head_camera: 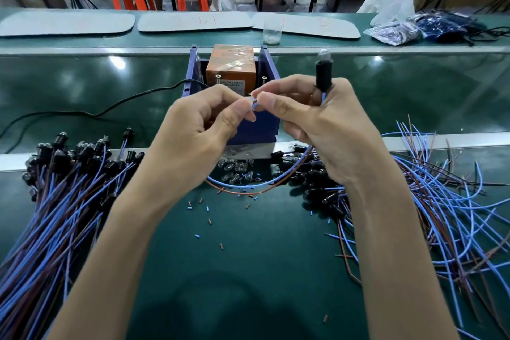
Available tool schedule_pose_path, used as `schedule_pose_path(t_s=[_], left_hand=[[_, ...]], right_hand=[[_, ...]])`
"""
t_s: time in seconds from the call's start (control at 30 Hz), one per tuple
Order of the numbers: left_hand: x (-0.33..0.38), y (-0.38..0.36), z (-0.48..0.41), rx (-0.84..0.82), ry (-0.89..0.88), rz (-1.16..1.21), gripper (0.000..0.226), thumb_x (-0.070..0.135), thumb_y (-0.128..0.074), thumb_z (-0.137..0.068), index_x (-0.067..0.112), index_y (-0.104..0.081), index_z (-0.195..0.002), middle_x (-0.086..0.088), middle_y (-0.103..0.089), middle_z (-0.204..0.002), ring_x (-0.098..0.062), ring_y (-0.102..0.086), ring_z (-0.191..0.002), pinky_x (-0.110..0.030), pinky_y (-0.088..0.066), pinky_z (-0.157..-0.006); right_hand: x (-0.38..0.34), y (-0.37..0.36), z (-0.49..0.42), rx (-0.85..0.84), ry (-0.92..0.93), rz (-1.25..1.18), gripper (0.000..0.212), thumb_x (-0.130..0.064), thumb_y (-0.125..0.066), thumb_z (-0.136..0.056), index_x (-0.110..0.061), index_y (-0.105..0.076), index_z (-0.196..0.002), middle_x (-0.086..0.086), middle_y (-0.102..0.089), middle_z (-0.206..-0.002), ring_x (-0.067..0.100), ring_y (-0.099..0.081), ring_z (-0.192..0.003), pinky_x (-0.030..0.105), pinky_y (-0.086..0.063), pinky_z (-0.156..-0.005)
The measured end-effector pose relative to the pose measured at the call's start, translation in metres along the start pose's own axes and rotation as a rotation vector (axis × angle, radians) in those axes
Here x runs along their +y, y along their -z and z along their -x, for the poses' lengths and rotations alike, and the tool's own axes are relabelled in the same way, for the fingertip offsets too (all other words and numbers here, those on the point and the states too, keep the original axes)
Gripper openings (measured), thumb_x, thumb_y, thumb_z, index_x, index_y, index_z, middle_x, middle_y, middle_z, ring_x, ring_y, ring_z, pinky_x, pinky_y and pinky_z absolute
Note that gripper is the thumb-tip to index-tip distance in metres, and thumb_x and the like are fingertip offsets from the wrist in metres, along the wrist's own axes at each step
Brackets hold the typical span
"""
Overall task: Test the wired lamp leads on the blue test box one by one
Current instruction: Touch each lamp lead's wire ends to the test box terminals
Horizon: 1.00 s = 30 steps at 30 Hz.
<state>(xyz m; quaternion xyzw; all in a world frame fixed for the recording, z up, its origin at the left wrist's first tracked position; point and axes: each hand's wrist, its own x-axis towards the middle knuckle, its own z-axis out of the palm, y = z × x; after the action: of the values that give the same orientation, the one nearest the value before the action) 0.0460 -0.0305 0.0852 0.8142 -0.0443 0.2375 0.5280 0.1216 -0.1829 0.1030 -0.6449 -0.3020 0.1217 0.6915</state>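
Right hand (317, 124) grips lamp lead (323, 74) upright, pinching its wire tips (253, 103) with left hand (198, 130) | blue test box (256, 130) at 12 o'clock, just behind | step — readying tips; next likely needs both touched to the box

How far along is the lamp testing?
In hand: the right hand grips one black-socketed clear bulb while the left hand helps pinch its blue lead end before the blue test box. The tidy wired bundle left looks done; the loose tangle right likely remains.
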Motion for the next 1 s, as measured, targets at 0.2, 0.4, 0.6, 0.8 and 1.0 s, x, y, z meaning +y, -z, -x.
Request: schedule_pose_path(t_s=[0.2,0.4,0.6,0.8,1.0], left_hand=[[0.000,0.000,0.001,-0.022,-0.001,-0.015,0.017,0.039,-0.054,-0.088,0.027,-0.063,-0.080,0.020,-0.051,-0.051,0.000,-0.039,-0.048,-0.009,-0.031,-0.049],[-0.002,0.000,0.001,0.006,0.009,-0.105,0.018,0.044,-0.054,-0.086,0.031,-0.062,-0.077,0.018,-0.049,-0.051,-0.004,-0.034,-0.049,-0.015,-0.029,-0.047],[-0.005,0.001,0.002,-0.010,0.003,-0.202,0.017,0.027,-0.059,-0.093,0.024,-0.065,-0.078,0.015,-0.045,-0.046,-0.005,-0.031,-0.041,-0.010,-0.023,-0.042],[-0.004,0.006,0.002,-0.039,0.027,-0.230,0.020,0.037,-0.057,-0.087,0.024,-0.066,-0.075,0.013,-0.044,-0.047,-0.006,-0.032,-0.041,-0.010,-0.021,-0.042],[-0.002,0.011,0.003,-0.025,0.043,-0.234,0.025,0.040,-0.056,-0.087,0.023,-0.068,-0.073,0.008,-0.042,-0.049,-0.007,-0.029,-0.041,-0.013,-0.020,-0.042]], right_hand=[[0.001,-0.001,0.000,-0.036,-0.042,0.030,0.006,-0.004,-0.066,-0.087,-0.005,-0.071,-0.083,0.006,-0.064,-0.067,0.004,-0.037,-0.043,0.010,-0.030,-0.042],[0.003,-0.001,-0.001,-0.038,-0.081,0.037,0.011,-0.004,-0.067,-0.086,-0.011,-0.068,-0.077,0.002,-0.064,-0.066,0.004,-0.038,-0.045,0.011,-0.032,-0.044],[0.006,-0.001,-0.002,-0.024,-0.113,0.122,0.014,-0.005,-0.068,-0.086,-0.014,-0.066,-0.076,-0.007,-0.061,-0.060,0.004,-0.046,-0.052,0.012,-0.041,-0.052],[0.006,-0.004,-0.001,-0.103,-0.078,0.145,0.013,0.000,-0.064,-0.088,-0.011,-0.069,-0.093,0.001,-0.059,-0.068,0.002,-0.043,-0.047,0.008,-0.034,-0.047],[0.008,-0.006,-0.001,-0.085,-0.008,0.223,0.004,-0.006,-0.074,-0.082,-0.009,-0.074,-0.081,-0.006,-0.058,-0.056,0.004,-0.045,-0.048,0.012,-0.039,-0.050]])
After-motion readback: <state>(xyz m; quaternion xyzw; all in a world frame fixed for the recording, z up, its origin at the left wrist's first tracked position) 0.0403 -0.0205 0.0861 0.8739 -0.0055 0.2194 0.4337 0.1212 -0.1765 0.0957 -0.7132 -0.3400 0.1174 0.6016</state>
